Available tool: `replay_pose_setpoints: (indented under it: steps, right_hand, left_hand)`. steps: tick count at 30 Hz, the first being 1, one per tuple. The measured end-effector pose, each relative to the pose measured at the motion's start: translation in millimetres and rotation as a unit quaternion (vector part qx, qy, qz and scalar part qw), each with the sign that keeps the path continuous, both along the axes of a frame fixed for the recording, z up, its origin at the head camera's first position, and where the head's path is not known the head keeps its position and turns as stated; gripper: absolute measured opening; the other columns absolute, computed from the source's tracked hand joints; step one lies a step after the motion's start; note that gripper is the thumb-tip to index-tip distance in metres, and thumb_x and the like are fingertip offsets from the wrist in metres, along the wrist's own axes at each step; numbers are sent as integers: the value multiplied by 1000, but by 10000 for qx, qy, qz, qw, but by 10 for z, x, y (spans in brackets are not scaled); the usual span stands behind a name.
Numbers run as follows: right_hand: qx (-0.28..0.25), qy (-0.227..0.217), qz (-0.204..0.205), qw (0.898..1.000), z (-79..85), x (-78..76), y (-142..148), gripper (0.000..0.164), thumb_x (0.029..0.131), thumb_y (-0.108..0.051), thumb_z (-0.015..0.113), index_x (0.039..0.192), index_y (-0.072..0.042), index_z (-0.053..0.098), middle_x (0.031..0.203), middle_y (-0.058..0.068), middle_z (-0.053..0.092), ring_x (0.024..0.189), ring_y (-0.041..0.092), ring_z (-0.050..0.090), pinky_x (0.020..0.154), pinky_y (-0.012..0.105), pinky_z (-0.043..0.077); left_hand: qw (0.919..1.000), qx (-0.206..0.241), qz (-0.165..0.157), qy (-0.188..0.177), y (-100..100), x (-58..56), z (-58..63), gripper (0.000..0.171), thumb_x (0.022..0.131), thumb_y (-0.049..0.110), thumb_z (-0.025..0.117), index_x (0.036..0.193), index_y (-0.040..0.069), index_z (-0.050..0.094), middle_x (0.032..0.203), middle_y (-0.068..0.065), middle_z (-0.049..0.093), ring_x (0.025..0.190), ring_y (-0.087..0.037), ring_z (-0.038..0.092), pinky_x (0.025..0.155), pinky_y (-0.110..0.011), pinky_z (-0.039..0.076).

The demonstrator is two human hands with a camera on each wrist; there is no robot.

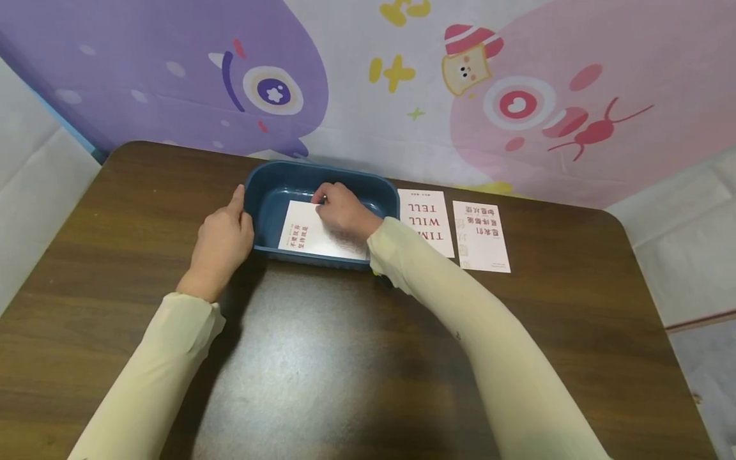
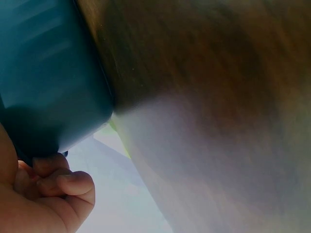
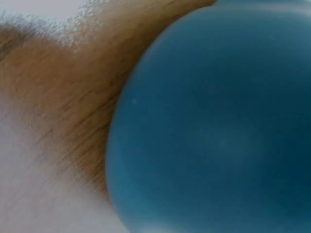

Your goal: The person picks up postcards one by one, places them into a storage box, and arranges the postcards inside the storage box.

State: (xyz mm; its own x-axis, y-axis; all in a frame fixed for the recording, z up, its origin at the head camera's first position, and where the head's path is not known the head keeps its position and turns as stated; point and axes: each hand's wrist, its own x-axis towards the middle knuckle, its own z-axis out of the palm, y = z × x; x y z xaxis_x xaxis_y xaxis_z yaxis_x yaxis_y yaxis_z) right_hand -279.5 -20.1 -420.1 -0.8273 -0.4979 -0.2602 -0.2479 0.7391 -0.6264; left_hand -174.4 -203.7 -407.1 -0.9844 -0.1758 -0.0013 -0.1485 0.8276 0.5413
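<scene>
A dark blue plastic bin (image 1: 322, 257) sits near the table's back edge. Inside it lies a white card (image 1: 296, 220) printed with Chinese characters. My right hand (image 1: 345, 214) reaches over the bin's right end and pinches this card at its far edge between thumb and curled fingers. At the bin's left end, my left hand (image 1: 221, 239) holds the side by the rim, index finger stretched along it. The left wrist view shows curled fingers (image 2: 73, 187) at the bin's wall (image 2: 53, 82). Only the outer wall (image 3: 209, 126) fills the right wrist view; the right hand is hidden there.
Right of the bin lies a card with red lettering (image 1: 428, 220), partly covered by my right sleeve (image 1: 425, 268). Another white card (image 1: 482, 236) lies farther right. A cartoon-printed cloth (image 1: 368, 128) hangs behind the brown wooden table (image 1: 322, 358).
</scene>
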Motion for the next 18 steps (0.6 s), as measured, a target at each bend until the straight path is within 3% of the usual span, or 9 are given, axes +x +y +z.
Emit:
replay_pose_setpoints:
  steps: [5, 18]
  right_hand:
    - [128, 27, 32, 9999, 9, 8, -2, 28, 97, -14, 49, 120, -4, 60, 111, 14, 53, 86, 20, 48, 79, 33, 44]
    - [349, 451, 187, 9982, -27, 5, 7, 26, 95, -18, 54, 115, -4, 64, 115, 14, 58, 93, 22, 51, 91, 38, 48]
  left_hand:
    - [10000, -10, 6, 54, -1, 2, 10, 55, 98, 13, 31, 149, -5, 27, 124, -44, 55, 107, -52, 54, 94, -67, 44]
    - [10000, 38, -2, 30, -1, -1, -6, 55, 98, 13, 31, 150, -4, 26, 128, -43, 53, 111, -52, 53, 96, -67, 43]
